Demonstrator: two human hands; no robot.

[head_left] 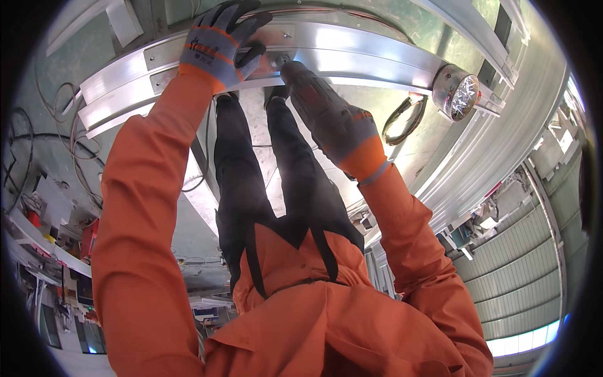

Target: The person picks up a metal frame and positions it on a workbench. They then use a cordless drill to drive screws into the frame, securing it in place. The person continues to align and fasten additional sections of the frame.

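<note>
My right hand (357, 141), in a grey and orange glove, grips a dark cordless drill (314, 97). The drill's nose meets a silvery metal profile (352, 53) at a round fitting or hole, too small to make out, and a bluish light shines there. On the same profile, left of the drill tip, lies my gloved left hand (217, 50) with fingers apart and nothing visible in it. Small flat plates (164, 81) with holes sit on the profile beside my left wrist.
A round tin (447, 91) full of shiny small metal pieces stands on the profile's right end. A dark cable loop (405, 119) hangs below it. Long pale profiles (496, 141) are stacked at right. Loose cables (75, 135) trail over the floor at left.
</note>
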